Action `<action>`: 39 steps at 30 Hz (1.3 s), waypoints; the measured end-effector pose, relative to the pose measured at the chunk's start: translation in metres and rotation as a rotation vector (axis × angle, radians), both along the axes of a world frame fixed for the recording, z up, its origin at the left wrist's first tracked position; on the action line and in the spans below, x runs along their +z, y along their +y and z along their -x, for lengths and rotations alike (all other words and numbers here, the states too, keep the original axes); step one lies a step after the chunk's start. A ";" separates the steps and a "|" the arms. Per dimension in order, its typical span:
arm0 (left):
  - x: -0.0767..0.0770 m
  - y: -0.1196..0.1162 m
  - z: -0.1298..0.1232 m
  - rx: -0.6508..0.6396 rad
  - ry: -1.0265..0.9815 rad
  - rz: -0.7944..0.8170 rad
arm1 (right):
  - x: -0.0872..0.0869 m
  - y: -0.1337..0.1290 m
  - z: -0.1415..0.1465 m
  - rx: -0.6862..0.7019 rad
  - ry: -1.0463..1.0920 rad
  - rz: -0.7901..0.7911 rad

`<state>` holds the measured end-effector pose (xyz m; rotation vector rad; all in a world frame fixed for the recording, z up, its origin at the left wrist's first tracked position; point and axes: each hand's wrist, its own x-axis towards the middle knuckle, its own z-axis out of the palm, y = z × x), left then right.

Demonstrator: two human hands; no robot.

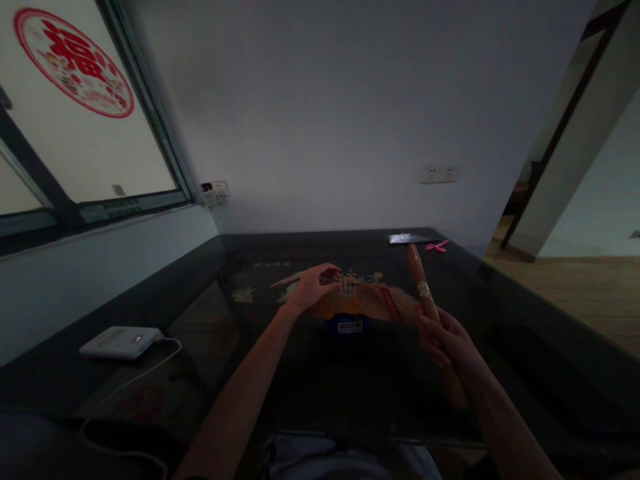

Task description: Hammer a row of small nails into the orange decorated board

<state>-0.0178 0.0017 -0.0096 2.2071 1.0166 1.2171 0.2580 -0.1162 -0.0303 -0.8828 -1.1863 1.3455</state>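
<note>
My right hand (445, 337) is wrapped round a long brown stick (417, 270) with a small gold label, held tilted with its top end leaning away. A tan, speckled, packet-like thing (370, 301) with a red diagonal band lies arched in front of me, its right end reaching close to my right fingers. Under its middle shows a blue thing (350, 325) with a barcode label. Over the left end of the packet is my left hand (315, 283), thumb and forefinger curved with a gap between them. Dim light hides whether its thumb touches the packet.
The dark glossy table (300, 387) has a printed flower pattern. A white power bank (120, 342) with a cable (135, 380) sits at the left. Near the far right edge lie a flat shiny blade-like thing (407, 239) and a pink item (437, 247). A wall (320, 133) stands behind.
</note>
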 end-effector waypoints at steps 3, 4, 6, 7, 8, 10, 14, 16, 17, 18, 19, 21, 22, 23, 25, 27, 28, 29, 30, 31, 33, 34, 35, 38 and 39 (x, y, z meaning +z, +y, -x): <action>-0.005 0.004 0.046 0.156 -0.063 0.003 | -0.004 -0.001 -0.003 0.000 0.034 -0.014; -0.009 0.005 0.065 0.250 -0.057 0.010 | -0.005 -0.002 -0.004 -0.002 0.039 -0.013; -0.020 0.007 0.101 0.439 0.044 0.050 | -0.006 -0.003 -0.006 -0.016 0.038 -0.005; -0.026 0.007 0.117 0.525 0.145 0.091 | -0.006 -0.004 -0.006 -0.027 0.037 -0.001; -0.033 0.006 0.131 0.588 0.270 0.144 | -0.006 -0.004 -0.007 -0.035 0.036 0.004; -0.044 0.004 0.147 0.672 0.516 0.270 | -0.007 -0.002 -0.008 -0.044 0.041 0.017; -0.055 0.000 0.146 0.695 0.763 0.402 | -0.009 0.003 -0.010 -0.044 0.052 0.027; -0.055 -0.001 0.139 0.712 0.808 0.411 | -0.011 0.005 -0.010 -0.047 0.062 0.024; -0.055 -0.002 0.135 0.724 0.823 0.409 | -0.011 0.006 -0.010 -0.048 0.072 0.026; -0.054 -0.003 0.132 0.736 0.834 0.405 | -0.011 0.006 -0.009 -0.049 0.083 0.029; -0.053 -0.004 0.130 0.747 0.844 0.404 | -0.011 0.006 -0.009 -0.049 0.093 0.033; -0.052 -0.007 0.126 0.760 0.866 0.398 | -0.011 0.006 -0.008 -0.042 0.102 0.049; -0.051 -0.008 0.124 0.761 0.877 0.390 | -0.011 0.006 -0.008 -0.034 0.102 0.055; -0.051 -0.009 0.123 0.759 0.886 0.378 | -0.011 0.006 -0.008 -0.025 0.102 0.059; -0.052 -0.010 0.121 0.747 0.891 0.355 | -0.011 0.005 -0.007 -0.012 0.102 0.056; -0.053 -0.009 0.122 0.731 0.869 0.349 | -0.010 0.004 -0.006 -0.010 0.097 0.042; -0.053 -0.009 0.123 0.725 0.848 0.349 | -0.010 0.004 -0.006 -0.010 0.091 0.037; -0.052 -0.008 0.125 0.726 0.821 0.345 | -0.009 0.003 -0.005 -0.013 0.082 0.035; -0.051 -0.007 0.127 0.731 0.788 0.335 | -0.009 0.003 -0.004 -0.013 0.074 0.032; -0.048 -0.007 0.129 0.736 0.748 0.320 | -0.008 0.002 -0.004 -0.012 0.067 0.030; -0.040 -0.008 0.130 0.733 0.638 0.271 | -0.008 0.002 -0.003 -0.009 0.055 0.026; -0.033 -0.011 0.129 0.722 0.562 0.232 | -0.009 0.002 -0.003 -0.006 0.048 0.025; -0.025 -0.014 0.125 0.703 0.473 0.183 | -0.009 0.002 -0.003 -0.005 0.043 0.024; 0.004 -0.031 0.103 0.628 0.173 -0.041 | -0.011 0.002 -0.003 0.002 0.038 0.020; 0.014 -0.037 0.092 0.590 0.087 -0.114 | -0.012 0.002 -0.003 0.008 0.039 0.020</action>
